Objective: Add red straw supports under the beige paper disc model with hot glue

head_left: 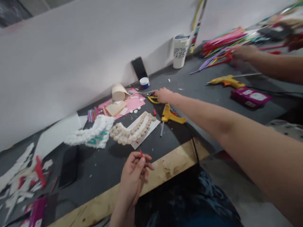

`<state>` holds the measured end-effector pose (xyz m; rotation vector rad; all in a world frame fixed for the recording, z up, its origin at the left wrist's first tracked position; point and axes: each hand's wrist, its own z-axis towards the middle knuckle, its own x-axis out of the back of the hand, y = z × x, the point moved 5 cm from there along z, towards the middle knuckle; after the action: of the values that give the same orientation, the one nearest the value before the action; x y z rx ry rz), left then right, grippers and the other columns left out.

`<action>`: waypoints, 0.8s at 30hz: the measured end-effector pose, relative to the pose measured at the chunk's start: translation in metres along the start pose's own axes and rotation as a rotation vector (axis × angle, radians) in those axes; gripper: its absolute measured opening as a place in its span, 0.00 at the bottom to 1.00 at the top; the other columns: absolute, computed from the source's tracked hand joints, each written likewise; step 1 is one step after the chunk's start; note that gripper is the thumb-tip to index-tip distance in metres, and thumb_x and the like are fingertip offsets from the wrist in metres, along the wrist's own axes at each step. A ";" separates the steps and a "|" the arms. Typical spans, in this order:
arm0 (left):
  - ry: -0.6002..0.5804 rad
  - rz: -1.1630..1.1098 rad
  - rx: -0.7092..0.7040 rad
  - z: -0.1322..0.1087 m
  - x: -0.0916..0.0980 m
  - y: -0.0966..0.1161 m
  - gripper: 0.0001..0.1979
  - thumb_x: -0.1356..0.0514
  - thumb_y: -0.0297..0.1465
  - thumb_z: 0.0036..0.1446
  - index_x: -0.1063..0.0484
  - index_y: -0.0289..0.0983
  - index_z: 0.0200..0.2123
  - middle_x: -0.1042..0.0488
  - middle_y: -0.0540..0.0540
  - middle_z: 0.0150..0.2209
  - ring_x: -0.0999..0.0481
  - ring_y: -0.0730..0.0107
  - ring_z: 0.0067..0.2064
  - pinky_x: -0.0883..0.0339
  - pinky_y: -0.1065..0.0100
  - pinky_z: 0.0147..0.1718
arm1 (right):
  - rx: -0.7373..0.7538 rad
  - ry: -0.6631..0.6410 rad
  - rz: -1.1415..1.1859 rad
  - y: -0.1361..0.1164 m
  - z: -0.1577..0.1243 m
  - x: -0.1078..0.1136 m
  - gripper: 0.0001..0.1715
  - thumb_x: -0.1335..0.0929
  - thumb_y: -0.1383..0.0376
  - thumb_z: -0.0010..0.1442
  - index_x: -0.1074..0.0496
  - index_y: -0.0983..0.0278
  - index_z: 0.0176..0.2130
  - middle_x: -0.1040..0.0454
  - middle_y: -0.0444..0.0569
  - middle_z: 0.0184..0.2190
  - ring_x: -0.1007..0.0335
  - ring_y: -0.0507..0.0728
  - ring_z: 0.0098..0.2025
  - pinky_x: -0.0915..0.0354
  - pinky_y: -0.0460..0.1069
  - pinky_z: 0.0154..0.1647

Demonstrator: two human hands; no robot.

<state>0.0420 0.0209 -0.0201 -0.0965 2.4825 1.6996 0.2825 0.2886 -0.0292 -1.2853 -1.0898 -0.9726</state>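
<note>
Near the table's front edge, my left hand (135, 171) pinches a small red piece (141, 153) between thumb and finger. My right hand (163, 95) reaches far across the table, its fingers closed at the handles of yellow-and-black scissors (153, 100), whose blades point left. Just below that hand lies a yellow glue gun (170, 115) with a glue stick in its back. Between my hands, a curved piece covered with beige discs and a white band (133, 130) rests on a white card (151, 130). Left of it is a fluffy white curved piece (90, 134) with teal strips.
Pink paper (134, 102), a cardboard roll (119, 92) and a small jar (144, 82) lie behind. A dark phone (68, 167) and scraps (21, 186) are at left. Another person's hand (245, 53) touches pipe cleaners (224, 42) near a second glue gun (226, 81).
</note>
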 end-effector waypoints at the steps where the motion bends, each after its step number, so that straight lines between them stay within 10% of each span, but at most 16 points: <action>1: 0.011 -0.020 0.003 -0.001 -0.001 0.000 0.20 0.27 0.43 0.45 0.30 0.37 0.31 0.25 0.48 0.32 0.26 0.75 0.26 0.41 0.79 0.16 | -0.012 -0.012 -0.008 0.001 0.006 -0.005 0.22 0.29 0.71 0.57 0.28 0.76 0.51 0.27 0.71 0.52 0.30 0.68 0.55 0.36 0.52 0.48; 9: 0.025 -0.139 0.096 -0.001 0.008 -0.010 0.23 0.26 0.41 0.42 0.25 0.36 0.38 0.29 0.51 0.27 0.30 0.77 0.23 0.45 0.80 0.11 | -0.049 -0.025 0.025 0.008 0.020 0.008 0.27 0.41 0.58 0.56 0.35 0.81 0.22 0.27 0.72 0.44 0.29 0.62 0.51 0.42 0.52 0.39; 13: 0.027 -0.190 0.146 -0.001 0.009 -0.012 0.20 0.26 0.40 0.43 0.25 0.36 0.37 0.30 0.52 0.26 0.31 0.77 0.23 0.46 0.81 0.10 | -0.029 0.010 0.079 0.024 -0.004 0.046 0.35 0.49 0.56 0.59 0.32 0.84 0.30 0.27 0.65 0.48 0.30 0.56 0.51 0.43 0.50 0.40; 17: 0.039 -0.223 0.135 0.002 0.007 -0.010 0.18 0.27 0.40 0.46 0.25 0.36 0.36 0.33 0.54 0.23 0.34 0.80 0.21 0.48 0.82 0.10 | 0.205 0.093 0.356 0.017 -0.081 0.082 0.36 0.35 0.47 0.63 0.34 0.75 0.54 0.24 0.49 0.43 0.33 0.48 0.39 0.42 0.44 0.36; 24: 0.023 -0.199 0.066 0.007 -0.001 0.000 0.17 0.28 0.41 0.49 0.26 0.37 0.36 0.32 0.55 0.22 0.34 0.81 0.19 0.49 0.84 0.09 | 0.341 -0.155 0.418 -0.047 -0.250 0.040 0.41 0.31 0.32 0.48 0.30 0.62 0.43 0.27 0.51 0.36 0.30 0.59 0.32 0.37 0.51 0.29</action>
<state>0.0435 0.0271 -0.0224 -0.3465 2.4487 1.5437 0.2640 0.0384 0.0264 -1.2488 -0.9976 -0.3616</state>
